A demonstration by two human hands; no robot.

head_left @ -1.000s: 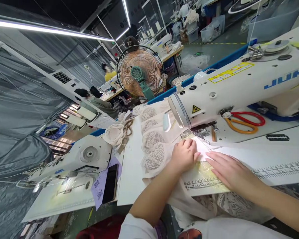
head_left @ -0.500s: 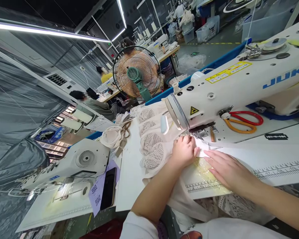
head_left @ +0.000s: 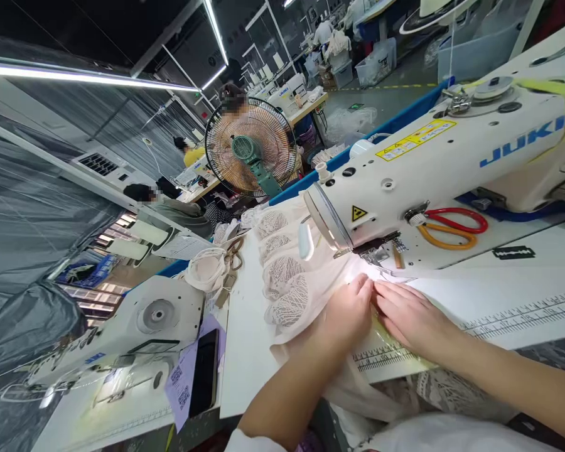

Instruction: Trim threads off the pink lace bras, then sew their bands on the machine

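The left grip (head_left: 349, 309) and the right grip (head_left: 406, 314) have drawn together, their fingertips now meeting just in front of the presser foot (head_left: 376, 256), and the white piece that showed between them is largely hidden. The left fingers are bunched and bent, the right ones close together and fairly straight; whether either pinches the material or only presses it, I cannot tell. The pale lace fabric (head_left: 289, 295) runs from beneath the left grip out to its left across the counter (head_left: 247, 314). Scissors (head_left: 453, 247) and a blade (head_left: 514, 252) lie beyond the right grip, to its right.
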